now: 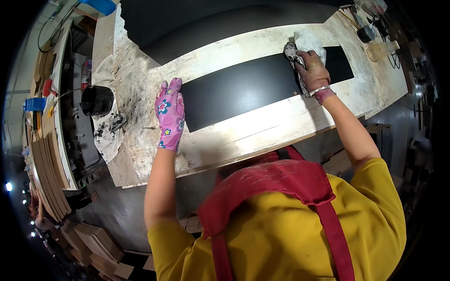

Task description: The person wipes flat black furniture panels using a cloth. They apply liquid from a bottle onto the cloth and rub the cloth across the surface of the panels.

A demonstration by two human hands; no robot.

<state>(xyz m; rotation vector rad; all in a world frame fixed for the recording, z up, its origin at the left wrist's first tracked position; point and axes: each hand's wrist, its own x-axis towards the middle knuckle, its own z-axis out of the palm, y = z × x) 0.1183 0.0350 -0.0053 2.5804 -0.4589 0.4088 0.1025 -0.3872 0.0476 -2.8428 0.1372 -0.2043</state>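
A long black board (243,89) lies flat across the pale, stained worktable (220,154). My left hand (170,114), in a pink flowered glove, rests against the board's left end with its fingers stretched out. Toward the board's right end, my right hand (313,72) is closed on a crumpled, black-stained rag (291,52) and presses it to the surface. That hand wears a dirty, darkened glove, with a pale band at the wrist. A whitish cloth or plastic piece (309,42) lies just beyond it.
Large black panels (211,23) cover the table's far side. At left stand a black paint-smeared pot (97,100) and a stained cloth (108,138). A clear bottle (382,50) lies at the far right near a small dark cup (365,33). Stacked boards (49,173) lean at left.
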